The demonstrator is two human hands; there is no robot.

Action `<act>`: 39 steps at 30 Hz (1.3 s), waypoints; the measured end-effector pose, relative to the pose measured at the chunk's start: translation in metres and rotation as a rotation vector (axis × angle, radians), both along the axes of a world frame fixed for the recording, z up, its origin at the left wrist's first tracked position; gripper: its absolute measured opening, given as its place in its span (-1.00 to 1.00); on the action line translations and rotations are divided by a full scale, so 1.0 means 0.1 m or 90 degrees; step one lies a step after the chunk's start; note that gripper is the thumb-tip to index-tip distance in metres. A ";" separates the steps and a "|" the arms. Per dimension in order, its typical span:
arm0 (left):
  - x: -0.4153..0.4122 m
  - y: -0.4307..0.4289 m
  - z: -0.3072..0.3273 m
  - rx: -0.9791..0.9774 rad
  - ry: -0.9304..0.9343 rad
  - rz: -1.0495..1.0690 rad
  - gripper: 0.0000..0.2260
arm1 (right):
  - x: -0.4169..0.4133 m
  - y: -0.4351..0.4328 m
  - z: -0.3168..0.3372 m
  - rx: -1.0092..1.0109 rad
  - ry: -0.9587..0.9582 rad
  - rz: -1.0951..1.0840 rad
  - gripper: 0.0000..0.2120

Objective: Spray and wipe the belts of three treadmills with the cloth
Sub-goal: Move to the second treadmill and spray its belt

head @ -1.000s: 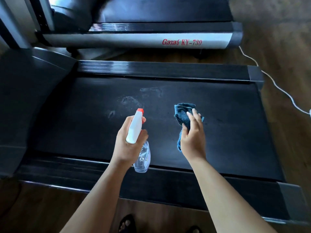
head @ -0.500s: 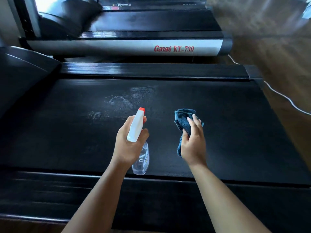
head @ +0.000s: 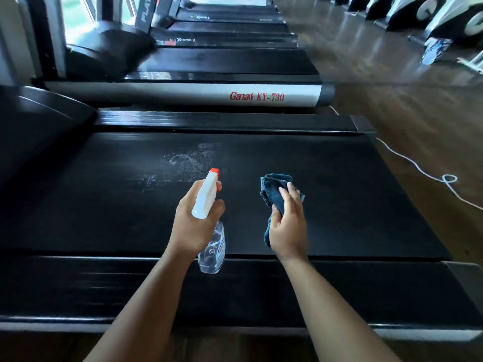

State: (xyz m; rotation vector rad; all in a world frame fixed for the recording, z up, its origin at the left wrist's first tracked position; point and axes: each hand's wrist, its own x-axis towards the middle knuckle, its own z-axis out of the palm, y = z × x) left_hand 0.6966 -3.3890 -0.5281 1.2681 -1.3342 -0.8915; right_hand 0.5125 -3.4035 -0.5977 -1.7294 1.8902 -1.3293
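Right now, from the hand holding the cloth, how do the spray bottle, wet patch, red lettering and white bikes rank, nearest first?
1. Spray bottle, left of right hand.
2. Wet patch, belt ahead-left.
3. Red lettering, next treadmill.
4. White bikes, far right.

A glossy brown wooden floor runs along my right, with pale light reflected on it further off. A thin white cable lies on it, snaking towards the right edge and curling into one small loop on the way. At the top right I see a row of white machines on dark bases, blurred. Just beside the nearest stands a blue and white thing; I cannot tell what it is. At the top left, daylight shows through a window.
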 end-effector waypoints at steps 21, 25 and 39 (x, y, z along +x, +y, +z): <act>0.63 1.39 0.07 0.001 0.050 0.032 -0.74 | 0.60 1.27 0.30 0.013 0.005 0.081 -0.59; 0.82 1.42 0.03 0.017 0.057 0.043 -0.79 | 0.79 1.32 0.26 0.034 0.011 0.096 -0.59; 1.33 1.24 -0.27 0.030 0.013 0.064 -0.79 | 1.21 1.13 -0.02 0.098 0.034 0.129 -0.58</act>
